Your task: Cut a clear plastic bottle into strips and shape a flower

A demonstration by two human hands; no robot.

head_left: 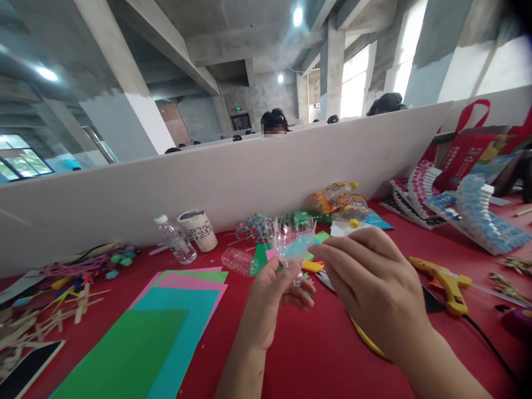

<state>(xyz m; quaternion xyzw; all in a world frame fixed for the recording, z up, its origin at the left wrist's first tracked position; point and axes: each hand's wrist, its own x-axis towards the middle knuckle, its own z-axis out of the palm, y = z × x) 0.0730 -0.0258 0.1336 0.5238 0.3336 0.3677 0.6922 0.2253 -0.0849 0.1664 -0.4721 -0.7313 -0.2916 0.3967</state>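
My left hand (274, 296) is closed around the neck end of a clear plastic bottle piece (291, 241). Its upper part is cut into thin strips that spread outward like a fringe. My right hand (374, 277) has its fingers bent and pressed together, the tips at the right-hand strips; the thumb is hidden behind the fingers. Beneath and behind my hands lie scissors with yellow handles (368, 338), partly covered by my right hand. Another clear plastic bottle piece (240, 261) lies on its side left of my left hand.
Stacked coloured paper (124, 338) covers the left front of the red table (303, 366). A yellow glue gun (446, 282) with a black cord lies right. A water bottle (177, 241) and a paper cup (199, 230) stand before the white partition (208, 188). Wooden sticks (81, 302) lie far left.
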